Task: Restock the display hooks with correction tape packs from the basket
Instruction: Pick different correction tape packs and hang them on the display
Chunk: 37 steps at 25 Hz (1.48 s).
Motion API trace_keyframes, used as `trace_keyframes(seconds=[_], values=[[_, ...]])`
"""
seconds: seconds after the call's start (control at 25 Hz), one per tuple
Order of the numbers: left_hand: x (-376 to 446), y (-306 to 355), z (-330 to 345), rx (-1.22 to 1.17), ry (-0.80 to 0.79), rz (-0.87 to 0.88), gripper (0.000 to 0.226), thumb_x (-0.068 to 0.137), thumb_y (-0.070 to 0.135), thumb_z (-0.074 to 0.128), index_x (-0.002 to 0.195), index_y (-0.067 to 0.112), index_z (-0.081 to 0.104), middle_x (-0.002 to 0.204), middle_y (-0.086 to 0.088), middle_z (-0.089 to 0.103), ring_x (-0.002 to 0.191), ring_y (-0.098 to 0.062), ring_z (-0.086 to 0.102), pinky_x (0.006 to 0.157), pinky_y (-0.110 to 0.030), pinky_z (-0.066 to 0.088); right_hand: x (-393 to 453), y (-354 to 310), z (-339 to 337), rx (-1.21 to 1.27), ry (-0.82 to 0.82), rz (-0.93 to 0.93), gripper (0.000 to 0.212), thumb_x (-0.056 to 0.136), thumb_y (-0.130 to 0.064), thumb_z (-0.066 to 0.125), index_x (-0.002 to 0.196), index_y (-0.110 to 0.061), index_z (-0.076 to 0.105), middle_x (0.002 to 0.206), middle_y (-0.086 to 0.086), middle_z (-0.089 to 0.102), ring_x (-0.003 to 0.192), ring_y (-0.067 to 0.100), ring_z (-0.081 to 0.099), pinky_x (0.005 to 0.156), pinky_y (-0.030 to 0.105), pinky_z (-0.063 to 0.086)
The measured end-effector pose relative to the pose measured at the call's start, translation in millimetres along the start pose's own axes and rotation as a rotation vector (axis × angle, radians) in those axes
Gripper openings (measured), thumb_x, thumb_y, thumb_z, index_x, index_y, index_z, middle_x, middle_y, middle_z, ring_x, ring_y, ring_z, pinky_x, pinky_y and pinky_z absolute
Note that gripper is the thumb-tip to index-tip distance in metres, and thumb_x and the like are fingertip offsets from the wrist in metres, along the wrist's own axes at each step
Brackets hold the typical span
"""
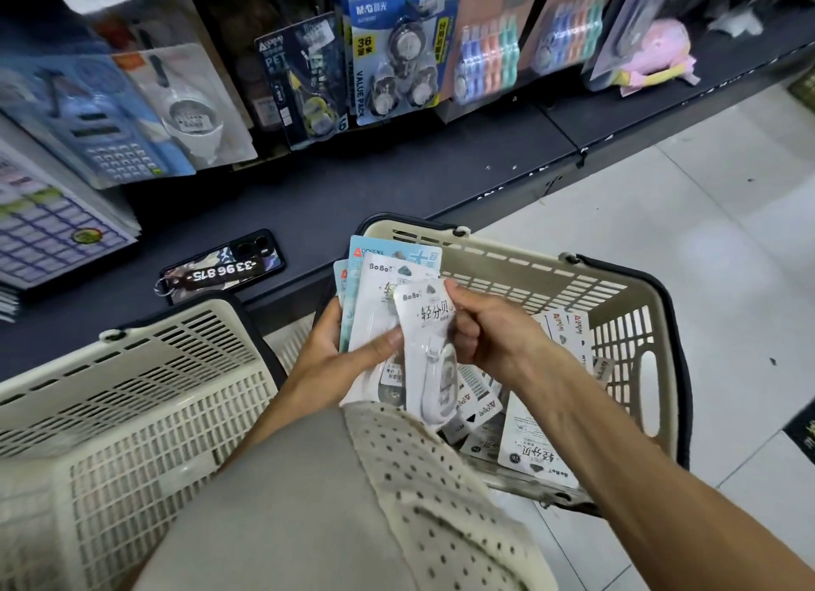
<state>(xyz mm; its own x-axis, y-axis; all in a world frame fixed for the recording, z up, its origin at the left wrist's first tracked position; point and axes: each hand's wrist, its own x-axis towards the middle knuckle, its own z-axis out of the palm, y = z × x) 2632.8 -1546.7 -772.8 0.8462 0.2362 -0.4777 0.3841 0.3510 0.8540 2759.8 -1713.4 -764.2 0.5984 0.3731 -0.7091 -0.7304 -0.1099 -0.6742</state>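
A white correction tape pack (430, 352) is pinched at its upper edge by the curled fingers and thumb of the right hand (489, 330). A fanned stack of packs (375, 299) is clamped by the left hand (339, 357), its thumb pressed across the front and its fingers wrapped behind. Both hands are held over the beige basket (617, 308), in which more packs (538, 445) lie loose. A second beige basket (132, 392) is seen to the left. Beyond them, a phone (229, 266) lies on the dark shelf base (397, 171), and blister packs of tape (397, 52) hang on the display above it.
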Motion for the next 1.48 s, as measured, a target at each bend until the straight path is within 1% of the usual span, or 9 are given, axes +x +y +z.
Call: trace_keyframes(seconds=[0.12,0.28,0.36,0.44,0.6,0.84,1.04,1.24,1.48], values=[[-2.0,-3.8,-2.0,0.028,0.026,-0.030,0.068,0.051,0.045,0.096,0.112,0.044,0.066,0.113,0.010,0.079,0.099,-0.011,0.077,0.075,-0.028,0.062,-0.8,18.6,15.6,0.017,0.090,-0.029,0.051,0.097,-0.030,0.066,0.051,-0.014,0.052,0.042,0.001,0.048,0.034,0.014,0.040,0.037,0.016,0.032],[-1.2,-4.1,-15.0,0.070,0.168,0.004,0.078,0.043,0.026,0.099,0.111,0.038,0.060,0.095,0.021,0.079,0.085,-0.003,0.077,0.059,-0.019,0.059,12.2,36.1,4.5,0.063,-0.061,-0.031,0.039,0.103,-0.027,0.054,0.070,-0.010,0.067,0.051,0.004,0.054,0.042,0.018,0.051,0.040,0.024,0.041],[-2.7,2.2,-27.8,-0.002,0.262,0.016,0.074,0.047,0.026,0.095,0.111,0.038,0.060,0.090,0.022,0.079,0.078,-0.004,0.077,0.052,-0.021,0.059,28.4,53.0,-23.4,-0.423,0.083,-0.188,0.017,0.102,-0.016,0.052,0.103,-0.008,0.067,0.069,0.004,0.065,0.057,0.020,0.063,0.050,0.033,0.054],[-4.9,10.8,-40.0,-0.078,0.329,0.049,0.071,0.051,0.023,0.093,0.113,0.036,0.060,0.090,0.019,0.080,0.075,-0.007,0.078,0.050,-0.024,0.059,42.3,81.1,-51.5,-1.259,0.141,-0.379,0.030,0.098,-0.005,0.052,0.125,-0.019,0.055,0.112,0.009,0.071,0.091,0.024,0.070,0.077,0.040,0.061],[-10.0,15.0,-51.9,-0.088,0.349,0.079,0.084,0.046,0.027,0.097,0.121,0.032,0.062,0.104,0.011,0.080,0.088,-0.016,0.079,0.062,-0.032,0.063,72.3,117.4,-66.8,-1.854,-0.354,-0.530,0.082,0.089,0.007,0.057,0.156,-0.032,0.031,0.165,0.001,0.028,0.151,0.029,0.025,0.121,0.048,0.028],[-15.5,16.8,-60.9,-0.070,0.336,0.112,0.099,0.041,0.031,0.104,0.129,0.028,0.060,0.113,0.004,0.079,0.099,-0.021,0.078,0.073,-0.040,0.064,96.0,84.3,-62.5,-1.950,-0.340,-0.715,0.036,0.103,-0.022,0.050,0.137,-0.032,0.059,0.155,-0.011,0.044,0.148,0.015,0.029,0.123,0.038,0.023],[-12.4,27.5,-78.3,-0.128,0.374,0.171,0.089,0.042,0.028,0.103,0.122,0.035,0.064,0.110,0.002,0.080,0.093,-0.023,0.079,0.065,-0.037,0.064,87.1,57.4,-43.6,-1.600,-0.273,-1.061,0.017,0.099,-0.030,0.058,0.098,-0.033,0.074,0.111,-0.019,0.072,0.110,0.008,0.057,0.093,0.034,0.044],[-21.1,63.4,-75.9,-0.120,0.383,0.239,0.079,0.039,0.032,0.094,0.111,0.038,0.064,0.101,0.010,0.081,0.085,-0.015,0.079,0.058,-0.028,0.062,78.2,77.8,-64.4,-1.865,-0.302,-0.420,0.053,0.095,-0.006,0.052,0.141,-0.031,0.055,0.146,-0.001,0.056,0.132,0.020,0.053,0.109,0.031,0.043],[-14.9,54.4,-74.1,0.029,0.385,0.272,0.069,0.040,0.041,0.096,0.097,0.057,0.060,0.100,0.023,0.078,0.086,-0.002,0.076,0.060,-0.020,0.060,77.7,113.0,-53.6,-1.734,0.053,-0.291,0.051,0.094,-0.037,0.056,0.143,-0.025,0.048,0.146,0.012,0.044,0.130,0.034,0.045,0.103,0.042,0.042]])
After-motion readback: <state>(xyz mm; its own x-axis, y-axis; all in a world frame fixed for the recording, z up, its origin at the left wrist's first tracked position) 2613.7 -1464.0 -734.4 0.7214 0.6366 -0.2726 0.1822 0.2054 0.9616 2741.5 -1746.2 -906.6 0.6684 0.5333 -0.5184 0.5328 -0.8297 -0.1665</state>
